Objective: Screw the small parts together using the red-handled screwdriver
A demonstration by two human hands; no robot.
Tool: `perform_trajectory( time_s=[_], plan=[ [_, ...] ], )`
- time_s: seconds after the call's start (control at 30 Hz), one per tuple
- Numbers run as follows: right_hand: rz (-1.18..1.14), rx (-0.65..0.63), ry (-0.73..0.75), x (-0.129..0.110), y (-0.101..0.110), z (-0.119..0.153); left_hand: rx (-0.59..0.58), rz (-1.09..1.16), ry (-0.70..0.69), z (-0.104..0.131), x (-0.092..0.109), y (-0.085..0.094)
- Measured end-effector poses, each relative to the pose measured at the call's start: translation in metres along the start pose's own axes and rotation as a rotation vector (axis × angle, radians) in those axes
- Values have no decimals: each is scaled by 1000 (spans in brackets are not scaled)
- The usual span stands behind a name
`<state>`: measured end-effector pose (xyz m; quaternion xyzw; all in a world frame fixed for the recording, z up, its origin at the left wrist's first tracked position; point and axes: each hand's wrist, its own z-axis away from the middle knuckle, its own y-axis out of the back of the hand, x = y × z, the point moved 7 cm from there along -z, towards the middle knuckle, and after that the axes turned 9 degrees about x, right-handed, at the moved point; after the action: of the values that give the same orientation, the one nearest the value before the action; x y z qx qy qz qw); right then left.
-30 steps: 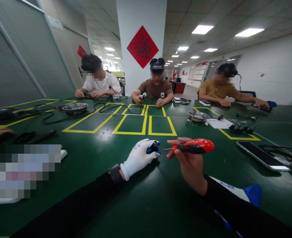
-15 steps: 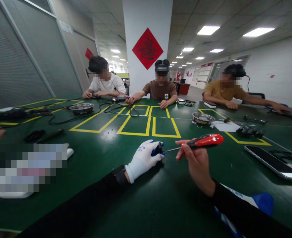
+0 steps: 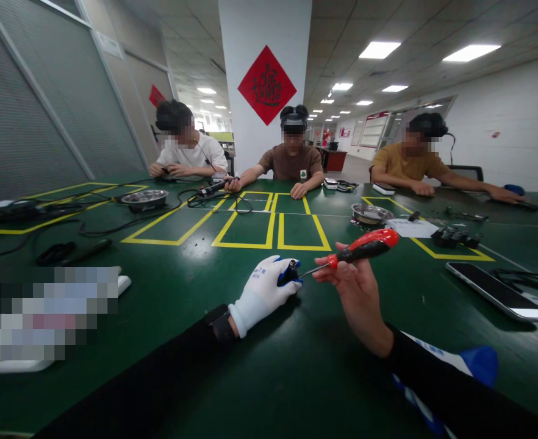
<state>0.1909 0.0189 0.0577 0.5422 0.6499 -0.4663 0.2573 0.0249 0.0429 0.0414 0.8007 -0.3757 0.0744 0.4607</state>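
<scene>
My left hand (image 3: pixel 265 286), in a white work glove with blue fingertips, is closed around a small black part (image 3: pixel 290 272) with a metal tip at its top. The fingers cover most of this part, so its kind cannot be made out. My bare right hand (image 3: pixel 357 291) grips a screwdriver (image 3: pixel 364 246) with a red and black handle. Its thin shaft slants down to the left, and the tip meets the black part beside my gloved fingers. Under my right forearm lies a second white and blue glove (image 3: pixel 478 363).
A smartphone (image 3: pixel 498 291) lies at right, near black parts (image 3: pixel 455 236) and a paper sheet (image 3: pixel 410 228). Metal bowls (image 3: pixel 372 213) (image 3: pixel 144 198) stand further back. Cables (image 3: pixel 86 210) cross the left side. Several people sit across the green table (image 3: pixel 191 366), which bears yellow tape rectangles.
My right hand has turned the screwdriver, its handle now showing more black and sitting slightly higher. The left hand stays on the black part. A person's hand at far left has drawn back.
</scene>
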Motion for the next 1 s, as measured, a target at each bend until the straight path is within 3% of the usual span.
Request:
perform_trajectory(
  time_s=[0.43,0.7,1.0],
  plan=[
    [-37,-18,-14,2,-2,1,9,6,-5,-1,0,-1],
    [163,24,-3,0,3,0,-6,10,-26,-2,0,-2],
    [-38,-52,7,0,-2,5,-14,19,-33,-2,1,-1]
  ],
)
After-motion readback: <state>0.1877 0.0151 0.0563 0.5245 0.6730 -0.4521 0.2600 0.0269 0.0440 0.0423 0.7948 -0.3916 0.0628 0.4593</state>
